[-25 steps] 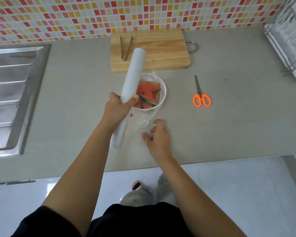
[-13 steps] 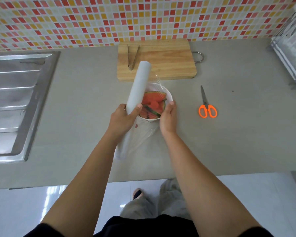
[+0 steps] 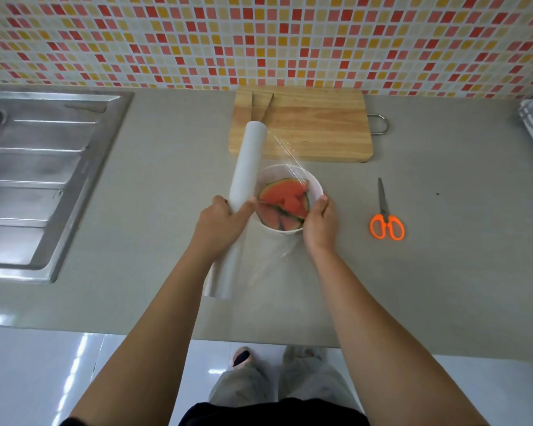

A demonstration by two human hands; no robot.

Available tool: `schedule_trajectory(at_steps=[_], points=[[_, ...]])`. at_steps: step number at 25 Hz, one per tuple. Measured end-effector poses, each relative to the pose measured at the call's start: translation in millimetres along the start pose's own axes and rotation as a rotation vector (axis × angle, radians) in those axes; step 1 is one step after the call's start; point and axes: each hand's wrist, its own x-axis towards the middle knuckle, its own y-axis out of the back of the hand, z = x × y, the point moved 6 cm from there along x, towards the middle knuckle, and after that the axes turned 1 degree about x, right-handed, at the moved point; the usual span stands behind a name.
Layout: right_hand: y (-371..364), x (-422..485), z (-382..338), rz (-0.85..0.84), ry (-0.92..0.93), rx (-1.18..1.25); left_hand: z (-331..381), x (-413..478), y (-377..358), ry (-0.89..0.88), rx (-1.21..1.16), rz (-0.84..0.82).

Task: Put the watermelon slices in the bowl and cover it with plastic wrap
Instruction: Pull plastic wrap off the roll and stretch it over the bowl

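Fingers and thumb of the left hand point(image 3: 219, 222) curl round the plastic wrap roll point(image 3: 247, 167), held just left of the bowl point(image 3: 270, 176). The right hand point(image 3: 320, 223) grips the bowl's right rim with curled fingers. Clear film point(image 3: 283, 146) stretches from the roll over the watermelon slices point(image 3: 285, 198) inside the bowl, which stands on the counter point(image 3: 413, 272).

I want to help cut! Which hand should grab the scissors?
Probably the right hand: it holds the white bowl, nearest the orange-handled scissors; the left hand grips the white plastic-wrap roll.
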Motion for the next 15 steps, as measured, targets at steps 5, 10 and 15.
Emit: schedule_trajectory(at_steps=[5, 10, 15], points=[[2.7, 11.4, 2.0, -0.072, 0.062, -0.046, -3.3, -0.8, -3.6, -0.004, -0.058, 0.049], [4.4, 24.1, 3.7, -0.133, 0.059, -0.093, -13.9, 3.1, -10.0, 0.064, -0.023, 0.044], [10.4, 34.5, 4.7, -0.218, 0.007, 0.058, -12.2, 4.4, -5.9, 0.105, -0.039, 0.056]])
